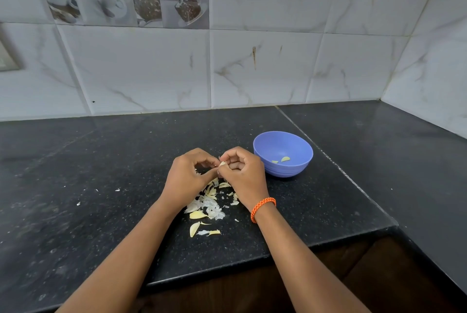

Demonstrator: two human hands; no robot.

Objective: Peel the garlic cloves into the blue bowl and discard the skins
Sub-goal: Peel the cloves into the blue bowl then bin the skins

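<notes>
At the centre of the frame, above the black counter (101,186), the left hand (188,176) has its fingers curled inward, pinching a garlic clove (222,163). The right hand (243,173), an orange bracelet (262,209) at its wrist, pinches the same clove from the other side. Loose skins (207,205) lie below the hands. Right of centre sits the blue bowl (283,153), holding two peeled pieces.

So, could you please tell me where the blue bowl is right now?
In the head view, the blue bowl stands on the black counter, just right of the right hand and near the counter seam.
</notes>
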